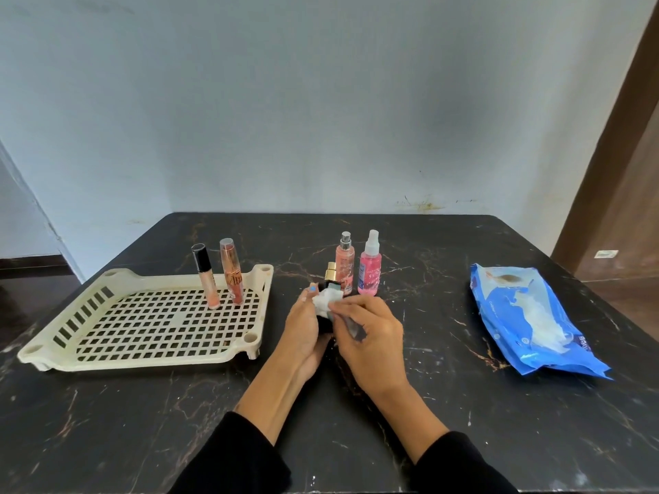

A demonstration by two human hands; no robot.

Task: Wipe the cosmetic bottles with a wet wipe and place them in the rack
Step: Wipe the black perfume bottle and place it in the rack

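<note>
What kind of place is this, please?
Probably a room in a home, though I cannot be sure: a dark marble-look table stands against a plain painted wall, with a wooden door on the right.

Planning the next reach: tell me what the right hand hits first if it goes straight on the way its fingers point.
The right hand points up-left, so it first meets the wet wipe on the dark bottle in the left hand; beyond, probably the rack, depth unclear.
</note>
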